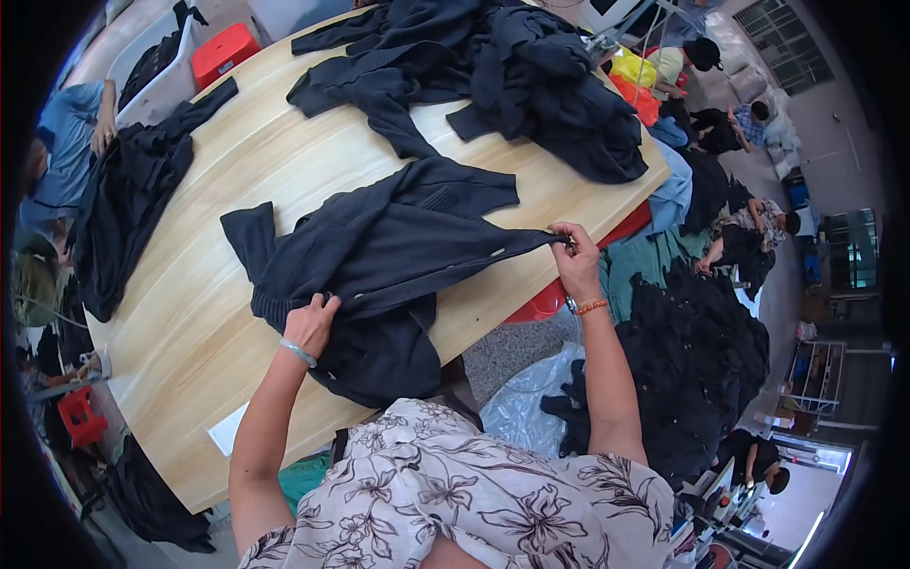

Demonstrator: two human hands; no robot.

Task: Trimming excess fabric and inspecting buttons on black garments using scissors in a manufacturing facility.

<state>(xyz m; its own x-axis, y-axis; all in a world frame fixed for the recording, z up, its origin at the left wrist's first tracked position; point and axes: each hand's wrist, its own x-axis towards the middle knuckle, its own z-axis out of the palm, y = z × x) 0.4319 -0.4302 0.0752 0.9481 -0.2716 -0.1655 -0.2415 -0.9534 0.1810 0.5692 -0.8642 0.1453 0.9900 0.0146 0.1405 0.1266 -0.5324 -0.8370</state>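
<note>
A dark navy knit cardigan [379,242] with a buttoned front edge lies across the table in front of me. At its ribbed lower end, my left hand [310,324] pinches the button edge. My right hand [576,258] grips the other end of that edge, drawn out to the right past the table's rim. Between the two hands the edge runs nearly straight, with small buttons along it. Part of the cardigan hangs over the near table edge by my body. One sleeve points left, another part reaches up to the right.
The pale wooden table [180,313] carries a heap of dark knitwear [531,85] at its far side. A person in blue [71,152] handles a dark garment [142,190] at the left edge. A large dark garment pile [692,370] lies right, beside clear plastic [531,403].
</note>
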